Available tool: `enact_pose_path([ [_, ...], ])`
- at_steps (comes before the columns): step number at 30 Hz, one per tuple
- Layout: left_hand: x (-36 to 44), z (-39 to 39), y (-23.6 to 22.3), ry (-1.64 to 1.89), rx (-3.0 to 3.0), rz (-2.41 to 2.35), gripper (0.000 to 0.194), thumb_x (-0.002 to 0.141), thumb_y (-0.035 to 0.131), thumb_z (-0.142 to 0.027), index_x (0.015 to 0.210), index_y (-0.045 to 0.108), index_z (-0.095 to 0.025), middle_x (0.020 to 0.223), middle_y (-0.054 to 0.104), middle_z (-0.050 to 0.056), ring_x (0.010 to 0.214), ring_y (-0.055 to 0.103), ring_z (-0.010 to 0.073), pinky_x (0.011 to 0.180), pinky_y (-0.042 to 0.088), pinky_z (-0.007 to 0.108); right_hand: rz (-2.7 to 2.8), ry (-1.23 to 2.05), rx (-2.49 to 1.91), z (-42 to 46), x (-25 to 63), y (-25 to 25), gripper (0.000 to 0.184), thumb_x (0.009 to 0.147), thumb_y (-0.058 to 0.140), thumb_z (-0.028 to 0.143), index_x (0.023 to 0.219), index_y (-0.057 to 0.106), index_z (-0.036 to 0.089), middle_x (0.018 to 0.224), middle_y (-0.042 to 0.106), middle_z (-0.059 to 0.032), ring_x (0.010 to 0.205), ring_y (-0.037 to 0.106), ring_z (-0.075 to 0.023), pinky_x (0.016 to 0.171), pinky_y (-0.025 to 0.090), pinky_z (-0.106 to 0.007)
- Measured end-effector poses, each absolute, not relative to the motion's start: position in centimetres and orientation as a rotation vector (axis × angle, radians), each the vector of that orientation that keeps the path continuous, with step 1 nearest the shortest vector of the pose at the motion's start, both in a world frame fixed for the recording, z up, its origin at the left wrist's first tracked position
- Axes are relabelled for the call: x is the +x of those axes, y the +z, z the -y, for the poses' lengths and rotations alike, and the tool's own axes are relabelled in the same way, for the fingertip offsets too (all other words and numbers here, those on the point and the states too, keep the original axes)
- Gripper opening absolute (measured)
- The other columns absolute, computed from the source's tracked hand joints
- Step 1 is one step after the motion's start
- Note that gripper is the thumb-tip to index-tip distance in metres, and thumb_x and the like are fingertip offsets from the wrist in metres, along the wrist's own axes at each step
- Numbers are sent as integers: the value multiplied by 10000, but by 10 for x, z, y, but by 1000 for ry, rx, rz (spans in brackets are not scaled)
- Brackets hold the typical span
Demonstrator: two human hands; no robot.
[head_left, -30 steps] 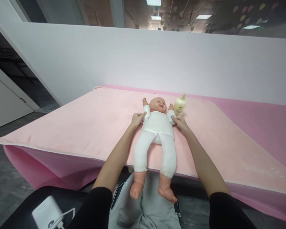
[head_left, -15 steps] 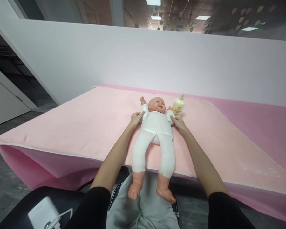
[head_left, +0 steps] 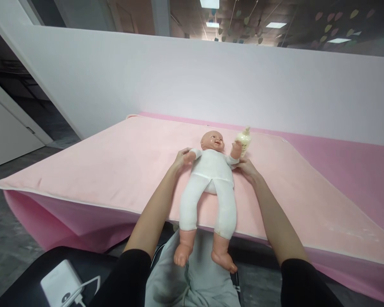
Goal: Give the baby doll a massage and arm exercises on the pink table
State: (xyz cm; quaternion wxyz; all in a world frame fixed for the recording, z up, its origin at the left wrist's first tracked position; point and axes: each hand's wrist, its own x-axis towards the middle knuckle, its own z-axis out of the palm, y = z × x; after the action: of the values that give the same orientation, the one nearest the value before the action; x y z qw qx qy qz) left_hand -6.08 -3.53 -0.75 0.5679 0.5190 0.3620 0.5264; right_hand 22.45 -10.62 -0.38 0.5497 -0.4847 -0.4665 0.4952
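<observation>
A baby doll [head_left: 213, 168] in a white top and white leggings lies on its back on the pink mat [head_left: 121, 157]. Its bare feet stick out past the near edge, above my lap. My left hand [head_left: 181, 159] is closed around the doll's arm on the left, whose small hand lies over my fingers. On the other side my right hand [head_left: 248, 168] grips the doll's sleeve from below, and that forearm points up and outward. Some fingers of both hands are hidden behind the doll's arms. Just behind the raised doll hand stands a pale yellow pump bottle [head_left: 245, 137].
A white low wall [head_left: 192, 76] runs along the back of the table. Pink cloth [head_left: 339, 164] shows under the mat at the right. At lower left, a white power bank [head_left: 61, 283] with a cable rests on a black seat [head_left: 22, 281].
The doll's left-side arm has swung down and outward from pointing up. Its right-side arm has turned outward, now partly covering the bottle. My hands moved with them.
</observation>
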Motion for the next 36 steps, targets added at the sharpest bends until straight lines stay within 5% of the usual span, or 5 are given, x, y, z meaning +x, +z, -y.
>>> enact_pose_path([
  [6,-67,38,-8,1216,1276,-859,193,549,486,-91,626,651,-154,1000,686,54,921,624,185,900,465,356,1235,993,-1209,108,229,-8,53,518,666,210,534,628,176,962,679,-49,913,608,-215,881,475,-371],
  [10,-71,36,-8,1207,1351,-873,172,555,474,-86,554,633,-154,915,694,48,935,621,180,956,432,359,1273,1015,-1235,112,230,-3,100,515,634,219,461,566,170,982,669,-52,897,604,-207,889,460,-381],
  [19,-68,35,-5,1158,1131,-747,323,568,626,-148,878,714,-123,835,698,69,766,616,177,713,457,287,1057,1093,-1065,103,227,-8,333,522,752,227,851,704,219,1007,683,-34,952,623,-210,867,494,-334],
  [27,-60,40,-5,1193,1262,-719,408,627,725,-401,933,701,-132,812,667,44,673,544,121,626,407,235,1195,927,-1243,93,225,-16,380,593,748,461,832,702,169,931,695,-62,845,632,-195,766,509,-322],
  [36,-47,39,-6,1288,1543,-1337,395,763,551,-438,496,478,-157,483,399,-26,487,357,83,478,245,230,1327,658,-1468,87,215,-18,413,700,604,538,806,657,142,814,676,-62,740,597,-186,630,472,-281],
])
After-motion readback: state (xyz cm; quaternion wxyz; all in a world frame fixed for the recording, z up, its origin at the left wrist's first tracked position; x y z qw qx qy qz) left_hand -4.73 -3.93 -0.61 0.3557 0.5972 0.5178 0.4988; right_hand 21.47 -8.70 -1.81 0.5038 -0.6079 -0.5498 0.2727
